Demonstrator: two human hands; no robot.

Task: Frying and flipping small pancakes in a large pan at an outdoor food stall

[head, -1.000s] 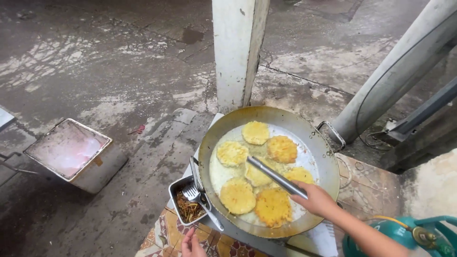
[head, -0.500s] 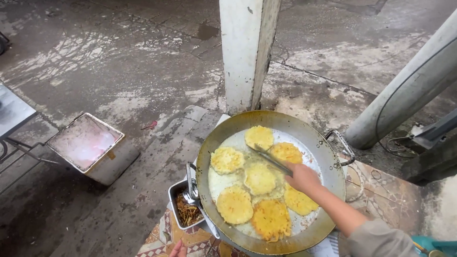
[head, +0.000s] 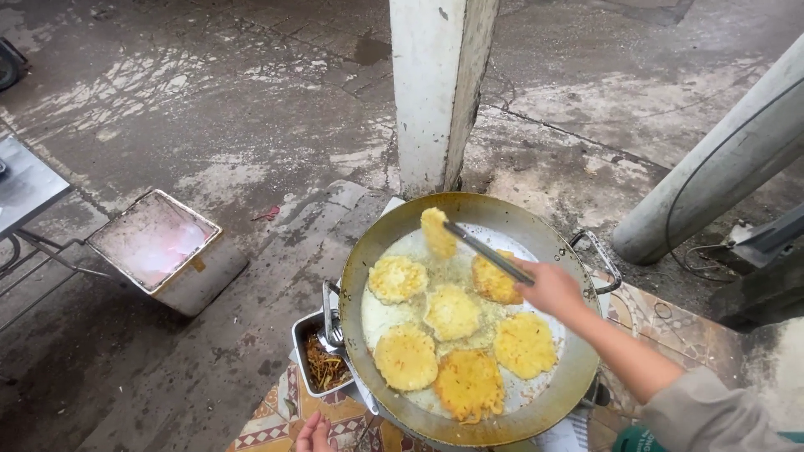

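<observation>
A wide metal frying pan [head: 368, 251] holds pale oil and several round yellow fritters [head: 452, 312]. My right hand [head: 550, 287] grips metal tongs [head: 488, 251] that reach up and left over the pan. The tongs pinch one fritter [head: 437, 233] and hold it lifted above the oil near the pan's far rim. My left hand [head: 312, 435] shows only its fingertips at the bottom edge, beside a patterned cloth [head: 276, 423], holding nothing that I can see.
A small metal tray [head: 301, 351] with brown shreds and a metal utensil [head: 331, 322] sits left of the pan. A white pillar [head: 440, 92] stands behind the pan. An open metal box [head: 159, 247] lies on the wet concrete at left. A grey pipe [head: 720, 159] slants at right.
My right hand has moved up over the pan, and the tongs have picked one fritter off the oil and raised it toward the far rim. The view has shifted slightly.
</observation>
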